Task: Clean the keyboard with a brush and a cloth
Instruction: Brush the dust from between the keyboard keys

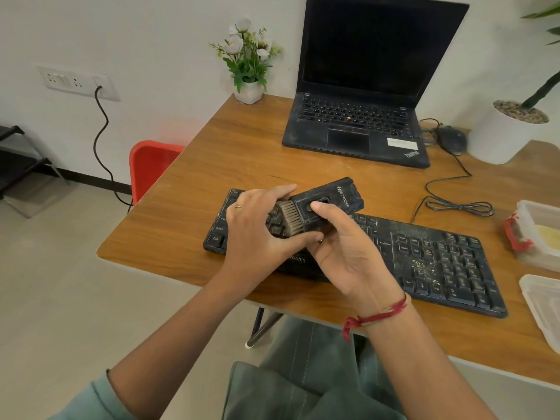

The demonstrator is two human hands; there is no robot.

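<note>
A dusty black keyboard lies across the wooden desk, with crumbs on its right-hand keys. Above its left half I hold a black block-shaped brush with pale bristles pointing left and down. My right hand grips the brush body, thumb on its top face. My left hand is at the bristle end, fingers around the bristles and thumb under them. A green cloth lies on my lap below the desk edge.
An open black laptop sits behind the keyboard, a mouse and its coiled cable to its right. Two white plant pots stand at the back. Plastic containers sit at the right edge. A red chair stands left.
</note>
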